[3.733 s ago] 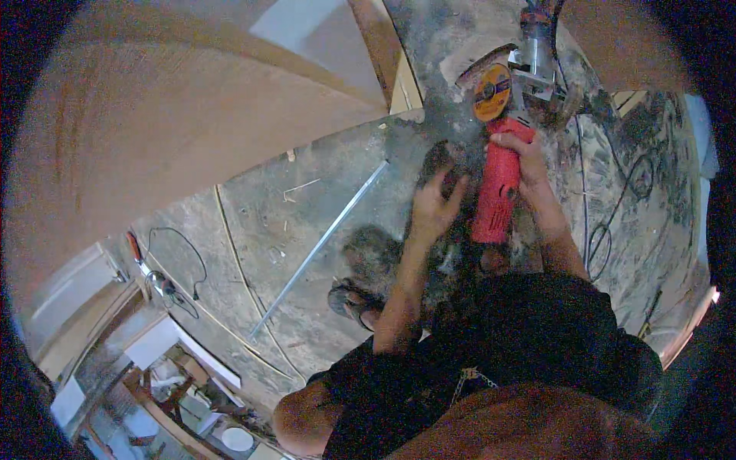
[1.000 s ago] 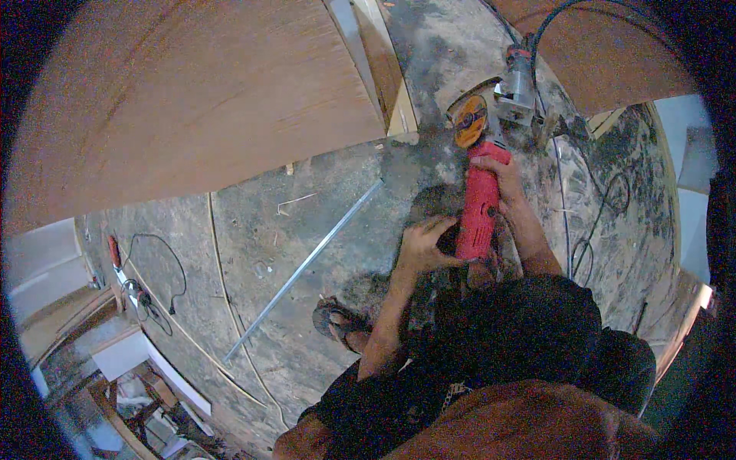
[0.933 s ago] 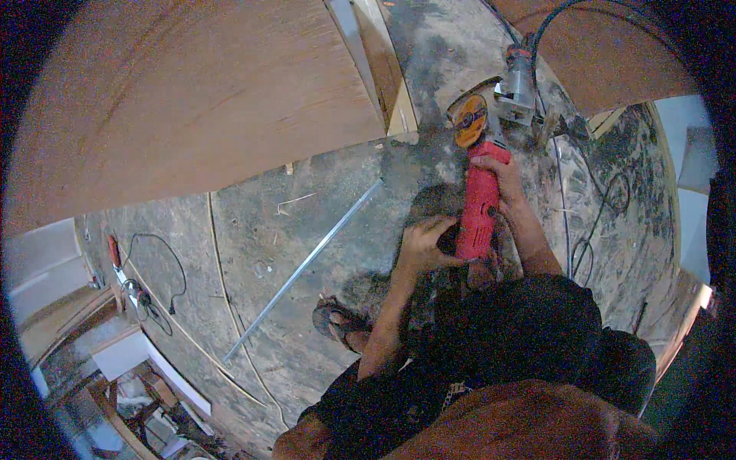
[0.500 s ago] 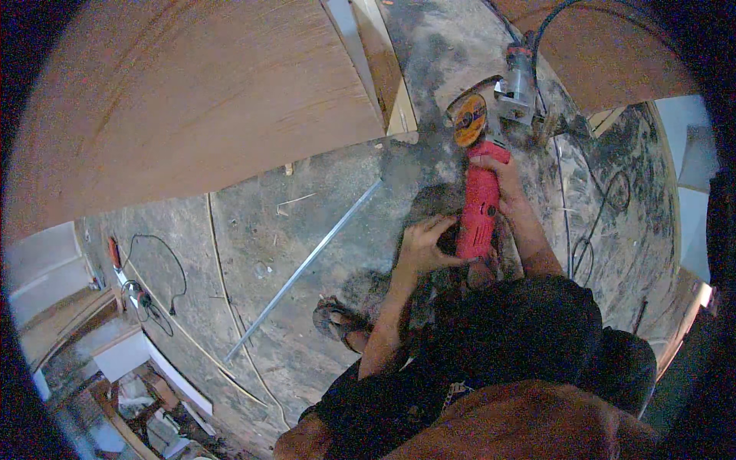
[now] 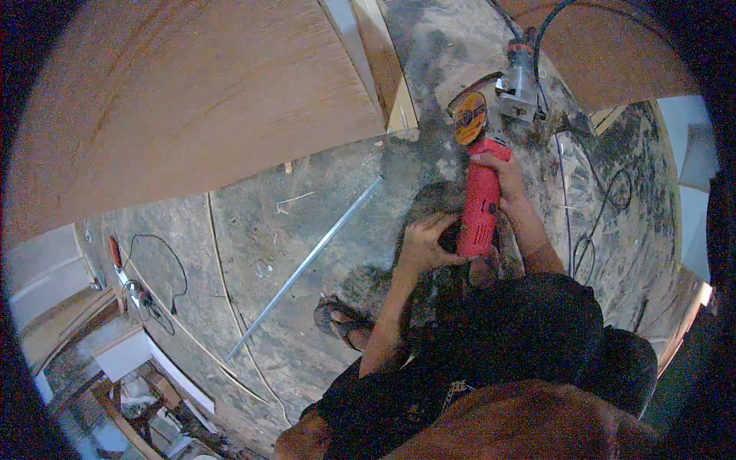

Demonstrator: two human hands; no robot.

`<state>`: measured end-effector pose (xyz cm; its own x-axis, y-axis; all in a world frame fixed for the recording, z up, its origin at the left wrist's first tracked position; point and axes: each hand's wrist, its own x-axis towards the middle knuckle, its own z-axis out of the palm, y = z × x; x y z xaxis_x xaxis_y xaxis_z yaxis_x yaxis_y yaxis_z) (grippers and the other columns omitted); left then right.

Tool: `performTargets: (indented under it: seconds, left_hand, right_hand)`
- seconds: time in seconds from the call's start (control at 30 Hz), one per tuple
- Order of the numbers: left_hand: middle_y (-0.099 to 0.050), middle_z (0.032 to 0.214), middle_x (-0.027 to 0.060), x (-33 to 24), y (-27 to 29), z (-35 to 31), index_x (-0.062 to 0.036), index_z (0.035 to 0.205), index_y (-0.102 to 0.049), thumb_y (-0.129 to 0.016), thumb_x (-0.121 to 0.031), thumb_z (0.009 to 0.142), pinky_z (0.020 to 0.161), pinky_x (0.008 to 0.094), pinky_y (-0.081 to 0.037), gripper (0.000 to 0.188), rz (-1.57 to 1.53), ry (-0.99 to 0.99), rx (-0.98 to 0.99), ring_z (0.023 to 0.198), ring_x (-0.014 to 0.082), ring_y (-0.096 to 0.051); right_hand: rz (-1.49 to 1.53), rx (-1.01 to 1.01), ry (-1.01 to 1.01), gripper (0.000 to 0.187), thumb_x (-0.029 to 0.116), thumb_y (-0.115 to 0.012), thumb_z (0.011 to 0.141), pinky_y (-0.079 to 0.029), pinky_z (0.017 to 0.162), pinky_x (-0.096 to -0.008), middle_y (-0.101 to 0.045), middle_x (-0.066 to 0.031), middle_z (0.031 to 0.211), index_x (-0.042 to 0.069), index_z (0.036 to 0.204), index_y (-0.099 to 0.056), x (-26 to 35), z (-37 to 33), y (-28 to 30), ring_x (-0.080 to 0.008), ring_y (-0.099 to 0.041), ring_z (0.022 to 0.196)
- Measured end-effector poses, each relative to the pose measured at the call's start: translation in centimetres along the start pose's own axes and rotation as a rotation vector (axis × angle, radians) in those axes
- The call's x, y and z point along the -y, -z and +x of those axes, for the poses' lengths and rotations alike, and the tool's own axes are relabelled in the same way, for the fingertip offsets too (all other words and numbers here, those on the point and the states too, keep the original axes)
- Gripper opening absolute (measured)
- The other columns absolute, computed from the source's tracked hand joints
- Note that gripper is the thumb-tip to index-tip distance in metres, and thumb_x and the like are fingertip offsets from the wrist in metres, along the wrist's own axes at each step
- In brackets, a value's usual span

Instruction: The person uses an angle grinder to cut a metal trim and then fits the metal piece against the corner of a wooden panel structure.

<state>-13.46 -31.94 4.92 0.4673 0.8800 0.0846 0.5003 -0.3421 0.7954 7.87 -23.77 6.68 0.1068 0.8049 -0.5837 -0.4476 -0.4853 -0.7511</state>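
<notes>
Your right hand (image 5: 502,178) wraps closed around the red angle grinder (image 5: 479,205) near its head; your left hand (image 5: 426,242) grips its rear.

rear end of red angle grinder (image 5: 480,208) hidden behind left hand (image 5: 426,244), plywood sheet (image 5: 192,100) cut off at upper-left rim, clutter lower left too blurred to tell, sandal (image 5: 343,320) partly behind forearm

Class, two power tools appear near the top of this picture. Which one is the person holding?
The red angle grinder with the orange disc: the right hand and left hand grip its body. The grey router-like tool beyond it stands untouched on the floor.
</notes>
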Motion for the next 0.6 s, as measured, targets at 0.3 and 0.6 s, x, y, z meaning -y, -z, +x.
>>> performTargets:
  seconds: [0.3,0.6]
  left_hand:
    - [-0.066,0.115,0.0184,-0.3,0.3,0.4,-0.0035,0.113,-0.066,-0.087,-0.055,0.052,0.089,0.0440,-0.052,0.083,-0.070,0.008,0.022,0.104,0.0348,-0.065]
    - [-0.062,0.121,0.0219,0.2,0.1,0.8,0.0001,0.119,-0.061,-0.087,-0.044,0.057,0.098,0.0437,-0.048,0.080,-0.337,0.140,0.272,0.111,0.0368,-0.060]
  right_hand:
    - [0.019,-0.024,0.011,0.028,0.011,-0.077,0.072,-0.055,0.058,-0.0354,-0.065,-0.0051,0.079,0.007,0.096,-0.062,-0.1,0.2,-0.1,-0.0204,-0.064,0.064]
    - [-0.013,-0.032,0.078,0.023,0.012,-0.074,0.076,-0.054,0.060,-0.0331,-0.066,-0.0046,0.079,0.006,0.095,-0.063,-0.4,0.4,-0.4,-0.0182,-0.064,0.066]
